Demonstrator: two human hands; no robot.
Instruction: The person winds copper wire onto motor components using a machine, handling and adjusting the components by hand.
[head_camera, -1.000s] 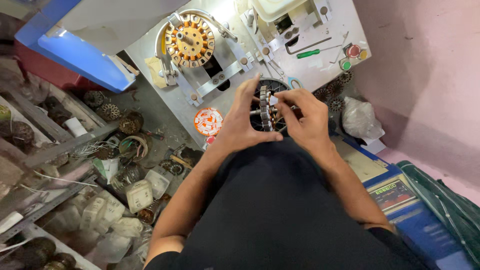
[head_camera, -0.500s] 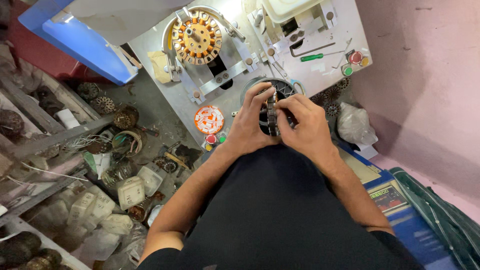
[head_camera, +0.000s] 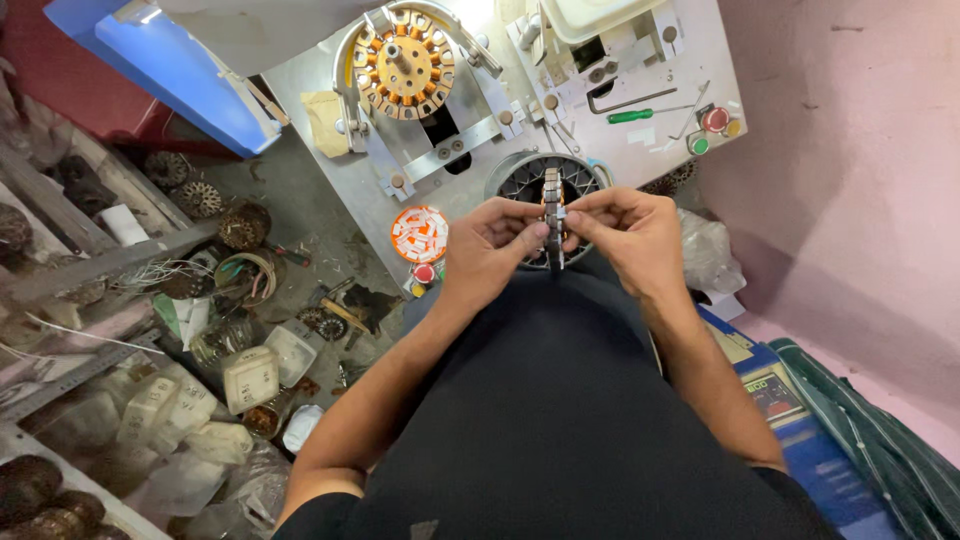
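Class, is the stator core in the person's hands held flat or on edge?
On edge: the stator core shows as a thin vertical strip, pinched between left hand and right hand.

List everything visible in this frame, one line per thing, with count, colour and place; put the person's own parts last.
stator core: one, grey metal, held edge-on between both hands at centre.
round housing: one, grey, ribbed inside, behind the stator core.
winding machine panel: one, pale grey, top centre.
orange stator: one, orange and copper, mounted on the panel, top.
round tray: one, orange with white pieces, left of the hands.
screwdriver: one, green handle, on the panel at right.
blue board: one, top left.
loose parts: many, dark and cream, floor at left.
wall: pink, right.
left hand: one, gripping the stator core.
right hand: one, gripping the stator core.
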